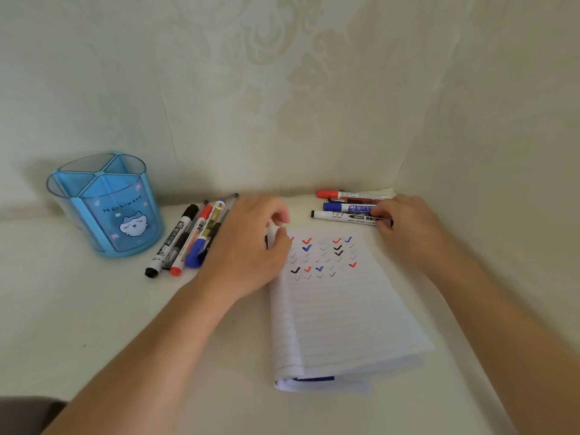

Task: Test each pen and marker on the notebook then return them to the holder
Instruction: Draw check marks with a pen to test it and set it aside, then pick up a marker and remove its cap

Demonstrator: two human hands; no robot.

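The open lined notebook (340,312) lies in the middle, its top rows filled with red, blue and black ticks. My left hand (248,246) rests at its top left corner, fingers curled round a small white and black marker (272,234) that is mostly hidden. My right hand (405,227) pinches the back end of a black-tipped white marker (340,216) lying on the table. A red marker (342,194) and a blue marker (343,207) lie just behind it. The blue holder (103,211) stands at the left with nothing in it.
Several markers and pens (188,243) lie side by side between the holder and my left hand. The pale wall stands close behind the table, and a side wall rises to the right of the notebook.
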